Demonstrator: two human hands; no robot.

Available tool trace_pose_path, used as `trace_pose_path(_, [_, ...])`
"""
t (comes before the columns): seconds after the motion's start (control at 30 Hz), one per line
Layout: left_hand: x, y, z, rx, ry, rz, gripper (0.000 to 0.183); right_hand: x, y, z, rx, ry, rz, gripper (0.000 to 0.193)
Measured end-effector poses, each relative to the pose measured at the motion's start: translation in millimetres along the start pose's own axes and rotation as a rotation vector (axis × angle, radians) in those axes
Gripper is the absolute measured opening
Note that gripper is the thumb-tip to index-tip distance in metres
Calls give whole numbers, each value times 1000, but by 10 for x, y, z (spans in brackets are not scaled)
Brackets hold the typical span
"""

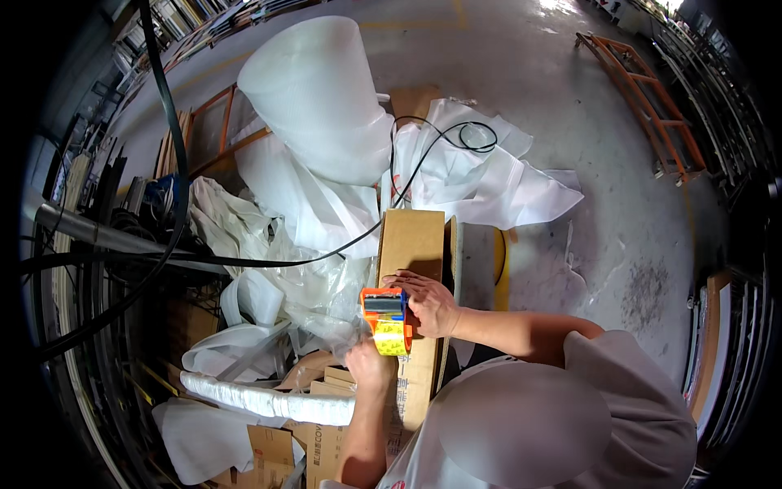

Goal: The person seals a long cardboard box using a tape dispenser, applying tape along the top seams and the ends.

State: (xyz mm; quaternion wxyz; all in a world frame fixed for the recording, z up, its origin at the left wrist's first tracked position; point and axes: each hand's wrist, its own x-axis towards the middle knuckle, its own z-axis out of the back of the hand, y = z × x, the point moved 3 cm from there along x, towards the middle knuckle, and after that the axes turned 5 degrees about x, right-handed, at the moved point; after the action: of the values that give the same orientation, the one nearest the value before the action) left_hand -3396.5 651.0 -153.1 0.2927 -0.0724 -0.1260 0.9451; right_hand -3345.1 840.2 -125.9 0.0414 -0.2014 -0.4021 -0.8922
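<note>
Right hand [434, 310], half-curled, holds an orange tape dispenser [388, 318] over the left edge of a cardboard box [411, 242]; left hand [371, 364] curls beside, grip unclear. Dispenser seems light, stiff, best held by its sides.

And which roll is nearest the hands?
The yellow tape roll in the orange dispenser, close beside both the left hand and right hand; the big white foam roll is farther off, past the carton's far end.

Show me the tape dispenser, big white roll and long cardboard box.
Tape dispenser [391, 332], head view: its yellow tape.
Big white roll [316, 99], head view: its side.
Long cardboard box [421, 360], head view: its top face.
</note>
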Motion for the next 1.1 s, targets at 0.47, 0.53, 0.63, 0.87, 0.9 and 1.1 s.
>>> trace_pose_path(0.47, [12,-57,75,3,-61,-77,20,-697,-524,57,1166,-615,-887,35])
trace_pose_path(0.53, [-15,-125,144,-41,-100,-88,22,-480,-325,-150,1284,-564,-940,36])
trace_pose_path(0.63, [11,-260,237,54,-32,48,34,-367,-264,-236,433,-464,-746,42])
trace_pose_path(0.87, [71,-356,12,131,-83,374,42,-412,-154,-317,1952,-799,-756,72])
trace_pose_path(0.9, [71,-418,2,149,-105,394,42,-417,-159,-305,1922,-765,-798,81])
trace_pose_path(1.1, [40,-332,-89,162,-131,382,34,-553,-351,-454,1516,-426,-874,93])
